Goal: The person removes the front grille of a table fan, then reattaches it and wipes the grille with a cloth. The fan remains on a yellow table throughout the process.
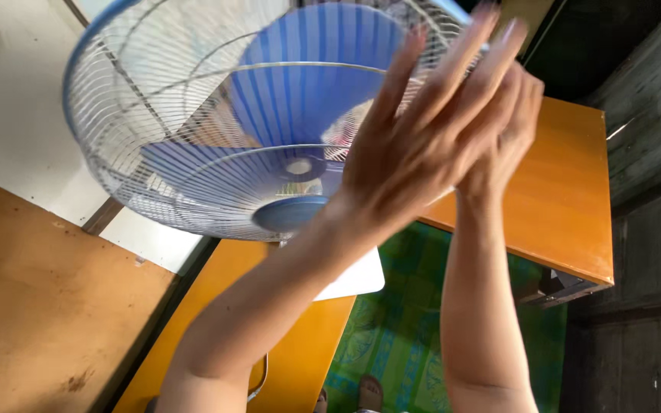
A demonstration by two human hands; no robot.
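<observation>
My left hand (pixel 415 145) is raised with its fingers (pixel 460 53) straight and spread, released, its back toward the camera; the fingertips overlap the right rim of the fan guard (pixel 193 115), though motion blur hides whether they touch it. My right hand (pixel 510 130) rises just behind the left, palm against the same rim; whether it is grasping the wire I cannot tell, as the left hand covers most of it. The fan guard is a round cage of silver wire with a pale blue outer ring, tilted toward me, enclosing translucent blue blades (pixel 307 84) and a round blue hub (pixel 288 214). It stands over the near left corner of an orange wooden surface (pixel 568 191), whose right edge runs toward a dark wall. Below my forearms lie a white board (pixel 361 279), a second orange panel (pixel 300 359) and a green patterned floor covering (pixel 399 329). A brown board (pixel 40 306) fills the lower left.
</observation>
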